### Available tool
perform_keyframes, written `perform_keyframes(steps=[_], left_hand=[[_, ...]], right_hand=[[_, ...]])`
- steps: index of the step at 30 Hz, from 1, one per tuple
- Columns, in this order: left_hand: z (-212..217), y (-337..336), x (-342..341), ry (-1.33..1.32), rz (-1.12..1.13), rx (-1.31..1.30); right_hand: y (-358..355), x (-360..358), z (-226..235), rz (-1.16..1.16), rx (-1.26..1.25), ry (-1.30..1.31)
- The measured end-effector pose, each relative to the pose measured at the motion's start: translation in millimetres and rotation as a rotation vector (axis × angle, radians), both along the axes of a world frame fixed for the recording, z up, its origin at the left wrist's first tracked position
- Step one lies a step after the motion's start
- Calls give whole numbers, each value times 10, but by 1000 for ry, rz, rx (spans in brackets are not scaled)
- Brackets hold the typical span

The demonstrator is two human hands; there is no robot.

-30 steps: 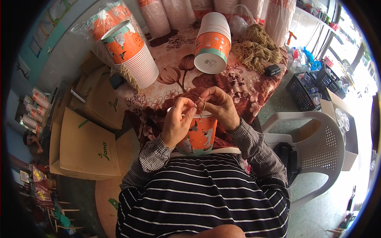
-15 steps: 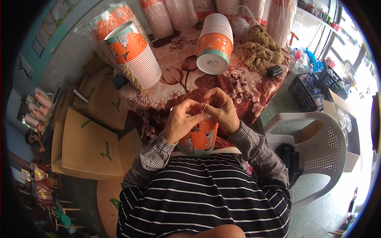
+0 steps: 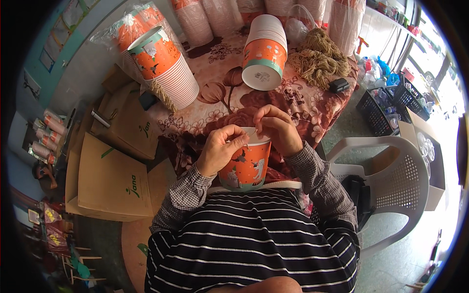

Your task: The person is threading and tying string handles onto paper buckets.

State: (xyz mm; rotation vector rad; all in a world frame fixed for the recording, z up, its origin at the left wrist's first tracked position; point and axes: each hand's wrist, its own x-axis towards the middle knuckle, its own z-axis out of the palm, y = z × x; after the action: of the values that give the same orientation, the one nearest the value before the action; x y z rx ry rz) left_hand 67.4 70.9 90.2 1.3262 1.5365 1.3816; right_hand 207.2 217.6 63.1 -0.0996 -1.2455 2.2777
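An orange paper cup (image 3: 245, 167) with cartoon pictures stands upright against my chest at the table's near edge. My left hand (image 3: 221, 148) wraps the cup's left side at the rim. My right hand (image 3: 276, 128) pinches something thin at the rim's right side; what it pinches is too small to tell. On the flowered tablecloth (image 3: 222, 100) lie two stacks of the same cups on their sides: one stack (image 3: 163, 66) at the left, one stack (image 3: 264, 49) in the middle.
A heap of tan twine (image 3: 317, 61) lies at the table's right, a small black object (image 3: 338, 85) beside it. Wrapped cup stacks (image 3: 205, 19) line the far edge. Flat cardboard boxes (image 3: 110, 171) lean at the left. A white plastic chair (image 3: 391, 185) stands at the right, black crates (image 3: 386, 105) beyond.
The cup has stayed in my lap. My hands have shifted at its rim: the left now grips the side, the right has moved to the rim's right edge.
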Motion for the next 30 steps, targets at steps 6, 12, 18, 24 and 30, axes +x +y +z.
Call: perform_keyframes(steps=[6,12,18,24,30], left_hand=[[0,-10,2,22,18,9],[-5,6,-5,47,1,16],[100,-21,4,118,-33,-16],[52,-35,-93,184,-95,-27],[87,-59,-109,158,-66,-54]], right_hand=[[34,21,-23,49,281,9],[92,12,-88,55,400,-49],[-20,12,-21,79,306,15],[-32,-15,-40,28,256,39],[-32,-55,-90,-24,67,133]])
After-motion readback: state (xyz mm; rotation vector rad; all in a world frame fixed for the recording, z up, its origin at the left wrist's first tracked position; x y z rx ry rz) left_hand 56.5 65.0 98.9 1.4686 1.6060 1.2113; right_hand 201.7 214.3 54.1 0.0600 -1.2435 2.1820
